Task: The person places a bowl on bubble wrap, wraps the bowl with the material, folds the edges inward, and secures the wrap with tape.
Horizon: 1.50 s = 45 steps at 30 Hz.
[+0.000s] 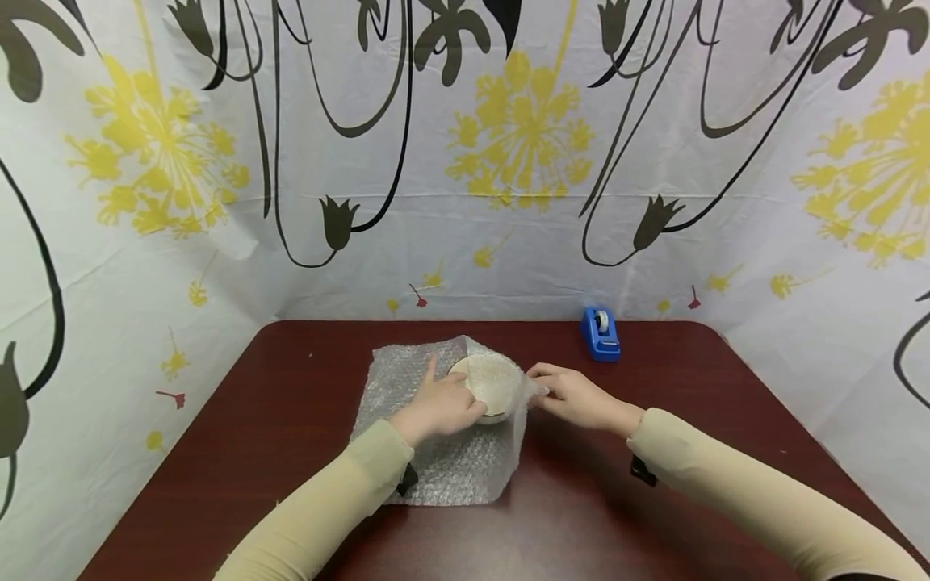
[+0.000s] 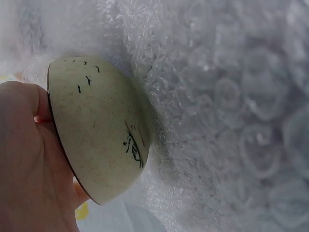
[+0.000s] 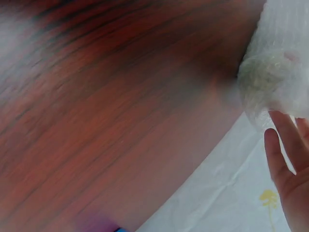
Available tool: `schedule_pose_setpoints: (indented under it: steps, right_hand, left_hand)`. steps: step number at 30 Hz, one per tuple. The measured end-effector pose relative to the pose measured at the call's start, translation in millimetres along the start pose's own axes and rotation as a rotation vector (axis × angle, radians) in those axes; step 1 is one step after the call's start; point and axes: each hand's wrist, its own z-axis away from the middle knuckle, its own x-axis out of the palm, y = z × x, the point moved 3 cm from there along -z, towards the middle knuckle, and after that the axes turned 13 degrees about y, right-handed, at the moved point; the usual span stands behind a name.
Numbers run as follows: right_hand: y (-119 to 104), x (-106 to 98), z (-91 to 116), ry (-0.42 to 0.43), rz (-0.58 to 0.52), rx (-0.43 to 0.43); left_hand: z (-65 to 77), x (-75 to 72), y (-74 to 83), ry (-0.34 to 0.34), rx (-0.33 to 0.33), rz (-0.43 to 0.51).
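A cream bowl [image 1: 485, 389] with a dark rim stands upright on a sheet of bubble wrap [image 1: 450, 476]. Small black marks show on the bowl's outer side [image 2: 96, 125] in the left wrist view. My left hand [image 1: 439, 403] holds the bowl at the left of its rim, index finger pointing away. At the bowl's right, my right hand [image 1: 570, 394] pinches the raised edge of the wrap, which slants up over that side of the bowl. In the right wrist view the wrap [image 3: 270, 82] veils the bowl, and fingertips lie against it.
A blue tape dispenser [image 1: 601, 335] with a roll in it stands near the back edge of the dark red-brown table [image 1: 291, 420], right of the wrap. Behind the table hangs a white patterned cloth [image 1: 436, 242], which also runs along both sides.
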Motion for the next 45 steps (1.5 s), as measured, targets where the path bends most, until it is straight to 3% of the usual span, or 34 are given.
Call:
schedule_pose_setpoints:
  steps: [7, 12, 20, 27, 30, 38, 41, 45]
  right_hand:
    - [0.5, 10.4, -7.2, 0.104, -0.022, 0.145]
    - [-1.3, 15.6, -10.9, 0.195, -0.006, 0.204]
    - [0.3, 23.9, -16.8, 0.289, 0.016, 0.187]
    - [7.0, 33.3, -23.3, 0.319, -0.016, 0.165]
    - [7.9, 38.8, -24.3, 0.325, 0.030, 0.185]
    - [1.5, 48.1, -27.2, 0.334, 0.174, 0.262]
    - [-1.0, 49.1, -30.1, 0.352, 0.210, 0.212]
    - [-6.1, 49.9, -35.6, 0.316, 0.233, -0.052]
  left_hand:
    - [0.0, 3.2, -0.4, -0.006, -0.011, -0.012]
    - [0.8, 1.2, 1.0, -0.012, -0.006, -0.042]
    - [2.7, 2.3, -0.4, -0.031, 0.000, -0.071]
    - [5.7, 3.3, -2.6, -0.008, -0.033, 0.002]
    - [5.5, 3.5, -2.7, -0.011, -0.038, -0.001]
    - [2.0, 2.7, -3.7, -0.097, -0.072, -0.088]
    - [0.8, 1.2, -3.3, -0.106, -0.068, -0.108]
    - [0.6, 0.3, -2.7, -0.104, -0.063, -0.102]
